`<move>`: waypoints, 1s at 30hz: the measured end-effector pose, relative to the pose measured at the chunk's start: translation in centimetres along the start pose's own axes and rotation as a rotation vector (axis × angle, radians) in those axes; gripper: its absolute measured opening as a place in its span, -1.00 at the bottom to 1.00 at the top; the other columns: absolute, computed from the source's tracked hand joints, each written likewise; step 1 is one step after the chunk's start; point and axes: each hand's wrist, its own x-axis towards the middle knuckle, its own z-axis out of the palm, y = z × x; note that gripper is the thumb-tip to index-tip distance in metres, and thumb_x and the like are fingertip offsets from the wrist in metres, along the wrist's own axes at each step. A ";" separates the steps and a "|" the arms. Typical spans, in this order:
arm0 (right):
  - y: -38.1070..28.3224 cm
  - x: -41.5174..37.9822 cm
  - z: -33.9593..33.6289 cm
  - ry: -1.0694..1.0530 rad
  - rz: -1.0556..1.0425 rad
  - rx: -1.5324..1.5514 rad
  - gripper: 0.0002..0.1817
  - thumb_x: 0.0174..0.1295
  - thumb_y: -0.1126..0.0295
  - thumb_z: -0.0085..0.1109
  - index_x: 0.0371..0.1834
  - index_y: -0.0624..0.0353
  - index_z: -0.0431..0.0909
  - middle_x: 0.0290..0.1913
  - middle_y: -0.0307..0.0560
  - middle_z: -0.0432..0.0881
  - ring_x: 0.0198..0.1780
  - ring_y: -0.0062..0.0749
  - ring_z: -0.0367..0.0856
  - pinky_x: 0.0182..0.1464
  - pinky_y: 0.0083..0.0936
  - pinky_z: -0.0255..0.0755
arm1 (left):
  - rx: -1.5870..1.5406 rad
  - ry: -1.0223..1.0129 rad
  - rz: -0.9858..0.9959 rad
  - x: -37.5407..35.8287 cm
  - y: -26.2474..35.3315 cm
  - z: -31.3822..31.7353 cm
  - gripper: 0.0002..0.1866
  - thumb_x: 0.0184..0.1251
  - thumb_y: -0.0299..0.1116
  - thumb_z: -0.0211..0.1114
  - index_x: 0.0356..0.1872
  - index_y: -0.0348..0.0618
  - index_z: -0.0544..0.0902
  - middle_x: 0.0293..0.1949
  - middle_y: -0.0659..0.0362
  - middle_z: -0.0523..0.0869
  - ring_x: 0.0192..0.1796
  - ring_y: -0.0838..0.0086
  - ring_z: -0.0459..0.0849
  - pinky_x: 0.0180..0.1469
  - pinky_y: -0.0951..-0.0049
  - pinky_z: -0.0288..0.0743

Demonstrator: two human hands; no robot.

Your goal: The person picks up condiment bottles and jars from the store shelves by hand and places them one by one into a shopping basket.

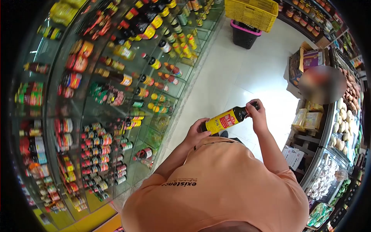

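Note:
A dark sauce bottle (228,120) with a yellow and red label lies tilted across the front of my body, its cap end up to the right. My left hand (197,133) is wrapped round the base of the bottle, the palm partly hidden behind it. Up at the neck and cap, my right hand (255,110) grips the bottle with its fingers closed. Most of the label faces up toward me, but its small print is too fine to read.
Glass shelves (154,127) packed with bottles and jars stand on my left. To the right is a produce stand with potatoes (340,123) and garlic (322,176), plus cardboard boxes (311,120). A yellow crate (251,15) over a black basket (245,36) sits ahead on the tiled floor.

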 end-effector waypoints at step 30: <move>-16.2 42.3 -12.9 0.129 0.074 -0.022 -0.81 0.43 0.33 0.12 -0.16 0.22 0.39 -0.36 -0.04 0.64 -0.43 -0.35 0.68 -0.40 -0.47 0.58 | 0.231 -0.052 -0.267 55.9 15.5 3.9 -0.64 0.55 -0.12 0.15 0.20 -0.07 0.49 -0.10 0.24 0.61 -0.19 0.63 0.59 -0.23 0.59 0.52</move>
